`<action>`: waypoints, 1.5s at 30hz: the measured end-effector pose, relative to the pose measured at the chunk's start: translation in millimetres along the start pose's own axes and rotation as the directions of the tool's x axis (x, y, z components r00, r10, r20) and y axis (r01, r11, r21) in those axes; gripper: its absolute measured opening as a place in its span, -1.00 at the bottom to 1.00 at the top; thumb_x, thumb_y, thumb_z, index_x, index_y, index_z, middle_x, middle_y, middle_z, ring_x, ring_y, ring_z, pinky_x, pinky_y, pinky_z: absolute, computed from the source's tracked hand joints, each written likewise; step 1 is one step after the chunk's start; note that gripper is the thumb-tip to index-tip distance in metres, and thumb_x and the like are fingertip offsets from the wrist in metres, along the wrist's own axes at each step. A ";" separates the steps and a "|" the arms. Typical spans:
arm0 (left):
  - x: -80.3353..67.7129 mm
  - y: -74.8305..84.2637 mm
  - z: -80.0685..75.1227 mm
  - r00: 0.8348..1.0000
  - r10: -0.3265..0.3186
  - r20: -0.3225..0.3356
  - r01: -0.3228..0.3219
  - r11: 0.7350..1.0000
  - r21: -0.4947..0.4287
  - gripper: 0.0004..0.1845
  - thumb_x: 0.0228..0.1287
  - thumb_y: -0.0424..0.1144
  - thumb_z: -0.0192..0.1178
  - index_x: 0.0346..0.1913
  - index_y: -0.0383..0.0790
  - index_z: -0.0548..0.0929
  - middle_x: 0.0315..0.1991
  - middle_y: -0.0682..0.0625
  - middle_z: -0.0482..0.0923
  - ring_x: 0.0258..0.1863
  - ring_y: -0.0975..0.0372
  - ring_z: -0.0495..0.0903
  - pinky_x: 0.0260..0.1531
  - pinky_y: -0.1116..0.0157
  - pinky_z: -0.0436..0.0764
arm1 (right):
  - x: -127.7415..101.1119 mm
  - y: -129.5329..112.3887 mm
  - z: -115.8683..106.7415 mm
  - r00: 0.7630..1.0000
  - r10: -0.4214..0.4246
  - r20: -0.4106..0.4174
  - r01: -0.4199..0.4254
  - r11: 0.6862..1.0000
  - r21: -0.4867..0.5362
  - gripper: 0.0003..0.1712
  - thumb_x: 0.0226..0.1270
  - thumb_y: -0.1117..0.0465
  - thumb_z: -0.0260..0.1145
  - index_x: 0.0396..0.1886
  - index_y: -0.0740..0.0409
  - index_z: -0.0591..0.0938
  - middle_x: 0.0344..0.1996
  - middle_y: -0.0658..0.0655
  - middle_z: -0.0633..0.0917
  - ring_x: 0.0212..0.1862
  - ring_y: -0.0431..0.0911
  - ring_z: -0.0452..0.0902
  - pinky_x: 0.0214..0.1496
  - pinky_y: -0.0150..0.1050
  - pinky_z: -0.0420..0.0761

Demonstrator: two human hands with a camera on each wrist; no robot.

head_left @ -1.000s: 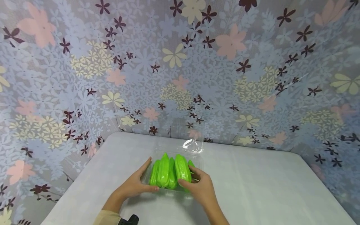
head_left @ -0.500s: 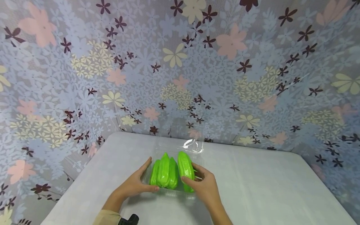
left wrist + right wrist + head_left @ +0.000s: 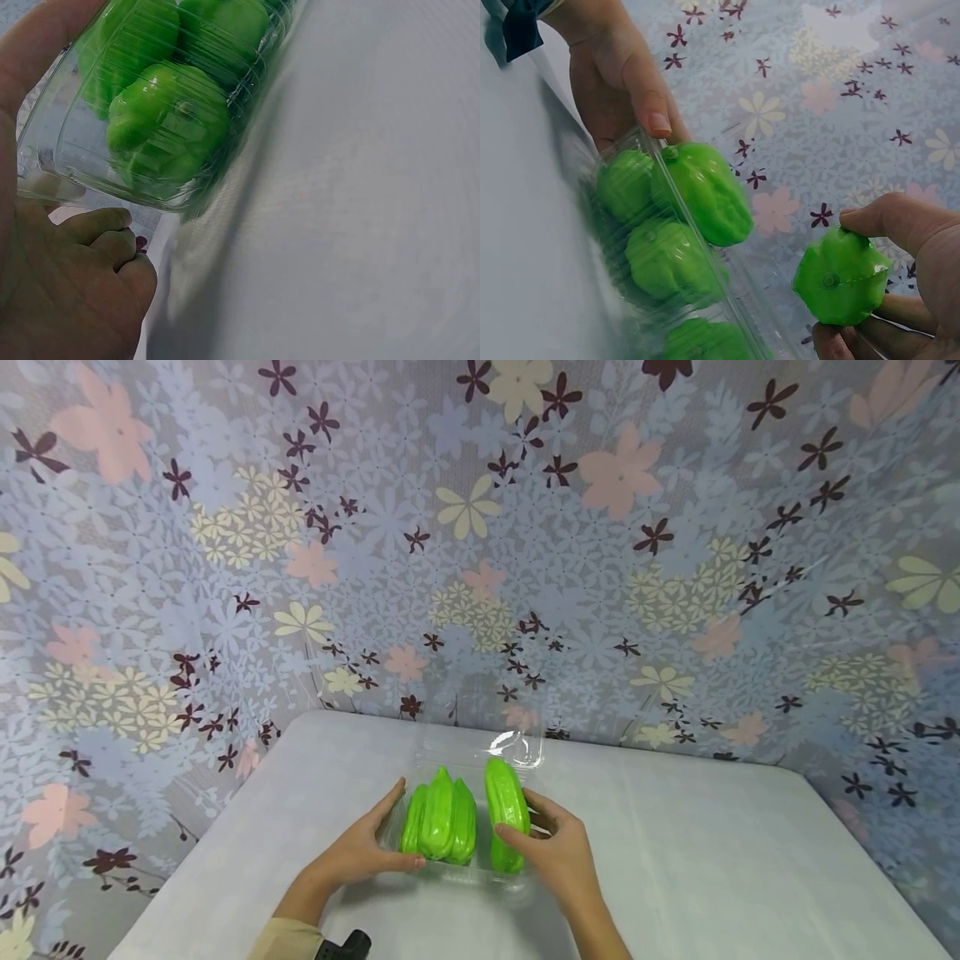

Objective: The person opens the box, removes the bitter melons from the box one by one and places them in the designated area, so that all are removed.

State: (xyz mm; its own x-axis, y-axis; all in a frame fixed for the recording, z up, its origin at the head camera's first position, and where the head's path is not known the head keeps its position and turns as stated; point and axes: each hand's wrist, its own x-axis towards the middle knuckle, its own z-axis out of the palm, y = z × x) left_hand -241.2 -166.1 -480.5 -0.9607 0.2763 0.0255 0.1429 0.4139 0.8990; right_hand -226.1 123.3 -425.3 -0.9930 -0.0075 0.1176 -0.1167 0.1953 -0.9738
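A clear plastic tray [image 3: 467, 874] with its lid [image 3: 517, 748] open at the back sits on the white table. Several green ridged fruits [image 3: 441, 825] lie in it, also visible through the tray wall [image 3: 67, 154] in the left wrist view. My left hand [image 3: 362, 855] grips the tray's left side, thumb over the front rim. My right hand [image 3: 558, 853] grips one green fruit [image 3: 506, 806], held a little above the tray's right side and apart from the others. In the right wrist view that green fruit [image 3: 842, 277] sits between thumb and fingers of my right hand [image 3: 919, 229].
The white table [image 3: 712, 852] has rounded corners and stands against a flowered backdrop [image 3: 480, 543] that rises close behind and on both sides. A small dark object [image 3: 343, 947] shows at the bottom edge near my left sleeve.
My right hand has lifted one green fruit up and to the right, away from the others in the tray. The left hand and the tray have stayed put.
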 end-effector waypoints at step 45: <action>-0.4 2.5 1.0 1.000 0.005 -0.001 -0.005 1.000 -0.011 0.31 -0.06 -0.06 0.62 0.65 -0.01 -0.08 0.62 -0.10 -0.14 0.56 -0.10 -0.18 0.45 -0.20 -0.09 | 8.0 -8.4 -45.6 0.991 0.087 -0.103 -0.092 0.995 -0.048 -0.15 0.07 0.02 0.63 0.36 0.16 0.54 0.21 0.23 0.61 0.17 0.12 0.58 0.11 -0.15 0.65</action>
State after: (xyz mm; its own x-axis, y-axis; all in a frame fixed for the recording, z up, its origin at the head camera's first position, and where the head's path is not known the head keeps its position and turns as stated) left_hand -240.2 -164.4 -478.7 -0.9603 0.2773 0.0303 0.1448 0.4026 0.9038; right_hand -232.3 166.3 -407.4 -0.9925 0.1106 0.0522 -0.0241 0.2419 -0.9700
